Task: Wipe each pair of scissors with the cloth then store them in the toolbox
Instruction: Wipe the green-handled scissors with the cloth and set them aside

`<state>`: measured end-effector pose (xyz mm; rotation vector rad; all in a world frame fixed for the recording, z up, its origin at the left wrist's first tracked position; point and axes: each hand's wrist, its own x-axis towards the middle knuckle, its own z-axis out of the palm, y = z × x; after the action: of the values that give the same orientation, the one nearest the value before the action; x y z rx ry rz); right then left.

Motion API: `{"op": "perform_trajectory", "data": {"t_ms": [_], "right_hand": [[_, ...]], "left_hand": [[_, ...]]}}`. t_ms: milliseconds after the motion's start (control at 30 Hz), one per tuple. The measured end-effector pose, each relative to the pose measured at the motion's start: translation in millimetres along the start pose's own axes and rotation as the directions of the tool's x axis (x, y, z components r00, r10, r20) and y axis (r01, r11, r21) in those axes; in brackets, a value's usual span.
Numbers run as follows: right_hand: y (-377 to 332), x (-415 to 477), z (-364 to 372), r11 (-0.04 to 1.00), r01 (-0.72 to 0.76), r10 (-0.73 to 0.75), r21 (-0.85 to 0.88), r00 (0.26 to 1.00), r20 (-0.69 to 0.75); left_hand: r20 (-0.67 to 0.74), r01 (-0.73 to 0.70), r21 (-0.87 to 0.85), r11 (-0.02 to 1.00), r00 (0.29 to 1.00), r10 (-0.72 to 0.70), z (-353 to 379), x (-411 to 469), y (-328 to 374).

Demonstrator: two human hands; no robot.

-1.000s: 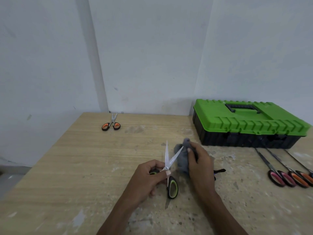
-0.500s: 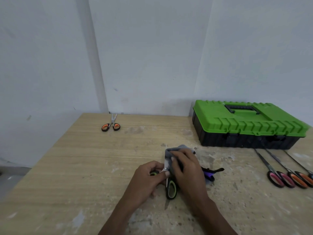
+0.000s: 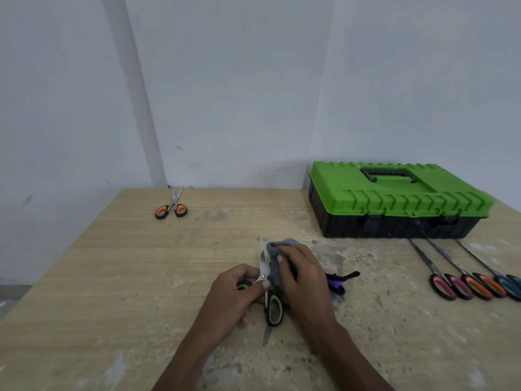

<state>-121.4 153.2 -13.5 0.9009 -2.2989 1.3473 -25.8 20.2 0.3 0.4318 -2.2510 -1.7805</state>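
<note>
Left hand [image 3: 239, 292] pinches green-handled scissors [image 3: 273, 306] at pivot; right hand [image 3: 303, 277] grips cloth [image 3: 275, 266] around blade. Risk: cloth slips, edge nicks fingers.

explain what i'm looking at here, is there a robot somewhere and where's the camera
There is no robot here: a person is working with two bare hands. The camera is worn on the person's head and looks forward and down, so the arms come in from the bottom edge.

The left hand pinches the green-handled scissors near the pivot. The right hand holds a grey cloth against the blades.

On the wooden table stands a green toolbox with its lid closed. In front of it lie pink-handled scissors, orange-handled scissors and blue-handled scissors. The small orange scissors lie far off near the wall. A purple and black thing is partly hidden behind the right hand.
</note>
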Motion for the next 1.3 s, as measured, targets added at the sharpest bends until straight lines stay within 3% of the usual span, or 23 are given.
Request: {"op": "perform_trajectory", "data": {"t_ms": [200,333,600,800,1300], "right_hand": [[-6.1,-6.8,-4.4,0.998,0.069,-0.068,-0.008,0.993,0.099],[-6.0,-6.4,-6.4,0.998,0.039,-0.045,0.052,0.989,0.14],[0.8,-0.4,3.2,0.998,-0.053,0.054,-0.013,0.998,0.026],[-2.7,-5.8,-5.6,0.998,0.038,-0.046,0.051,0.988,0.151],[-5.4,-6.3,-6.4,0.996,0.049,-0.058,0.07,0.99,0.13]], "left_hand": [[0.008,-0.004,-0.014,1.0,1.0,0.004,-0.8,-0.2,-1.2],[0.002,-0.005,-0.015,1.0,1.0,0.005,-0.8,0.1,-0.6],[-0.007,0.003,0.003,1.0,1.0,-0.003,0.5,-0.1,-0.1],[-0.01,0.009,-0.005,1.0,1.0,-0.009,-1.5,-0.9,-0.8],[0.006,-0.013,-0.039,0.999,1.0,0.013,-0.8,-2.3,5.2]]}}
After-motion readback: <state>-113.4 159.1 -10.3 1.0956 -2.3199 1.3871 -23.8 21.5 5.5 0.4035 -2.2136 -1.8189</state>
